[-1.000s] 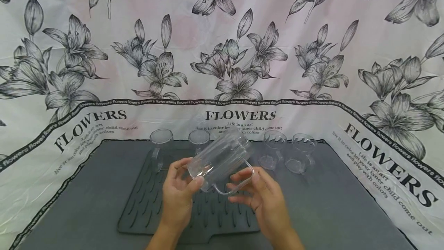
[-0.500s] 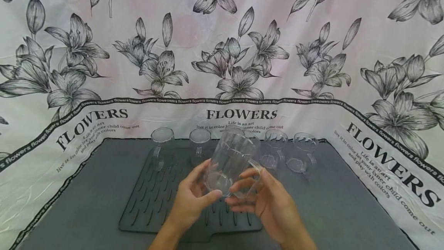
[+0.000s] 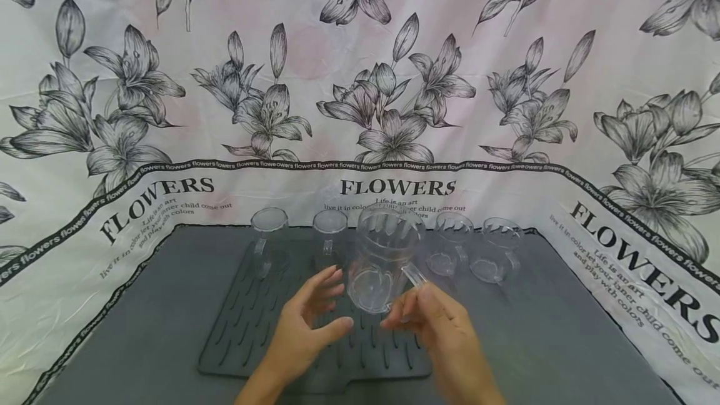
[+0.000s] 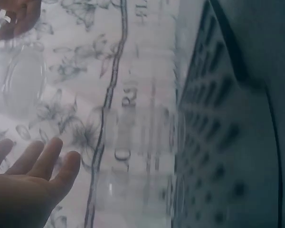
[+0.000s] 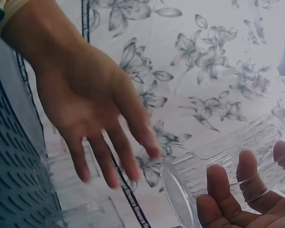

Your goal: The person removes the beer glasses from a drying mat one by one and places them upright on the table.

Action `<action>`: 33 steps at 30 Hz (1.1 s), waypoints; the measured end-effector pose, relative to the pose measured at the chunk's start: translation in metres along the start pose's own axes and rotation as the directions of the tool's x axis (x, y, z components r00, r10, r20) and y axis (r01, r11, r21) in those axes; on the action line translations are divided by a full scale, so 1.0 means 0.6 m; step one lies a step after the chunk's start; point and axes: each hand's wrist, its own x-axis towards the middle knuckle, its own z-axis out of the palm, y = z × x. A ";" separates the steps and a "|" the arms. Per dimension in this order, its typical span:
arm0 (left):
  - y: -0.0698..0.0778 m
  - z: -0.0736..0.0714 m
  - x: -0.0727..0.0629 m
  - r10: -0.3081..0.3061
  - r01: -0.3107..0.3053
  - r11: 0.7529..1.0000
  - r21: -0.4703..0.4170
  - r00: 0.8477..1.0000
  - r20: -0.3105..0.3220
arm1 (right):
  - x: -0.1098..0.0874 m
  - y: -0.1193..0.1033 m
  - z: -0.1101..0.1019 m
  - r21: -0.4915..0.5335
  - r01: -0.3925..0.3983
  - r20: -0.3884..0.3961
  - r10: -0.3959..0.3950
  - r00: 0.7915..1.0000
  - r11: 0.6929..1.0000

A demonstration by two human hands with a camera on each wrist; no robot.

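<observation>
A clear glass mug (image 3: 368, 283) is held above the mat, upright but tilted a little, its base facing me. My right hand (image 3: 441, 327) grips it by the handle, fingers curled round. In the right wrist view the mug's body (image 5: 218, 161) shows behind my right fingers (image 5: 221, 187). My left hand (image 3: 304, 327) is to the left of the mug, apart from it, fingers spread and holding nothing. The left wrist view shows the same loose left hand (image 4: 31, 185) below the mug's round base (image 4: 26, 78).
A dark ridged drying mat (image 3: 236, 336) lies on the grey table (image 3: 140, 336). Two glass mugs, one at the far left (image 3: 270, 245) and one beside it (image 3: 329, 225), stand at its back. Two more mugs (image 3: 454, 230) stand at the back right. Flowered cloth (image 3: 337, 124) rises behind.
The mug has turned from lying slantwise to nearly upright. My left hand has let go of its base end and drawn away; my right hand has kept hold of the handle.
</observation>
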 end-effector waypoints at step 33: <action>-0.028 -0.181 -0.098 -0.310 0.394 0.802 0.449 0.917 -0.252 | -0.007 -0.012 -0.102 -0.051 0.197 -0.039 -0.199 0.979 0.979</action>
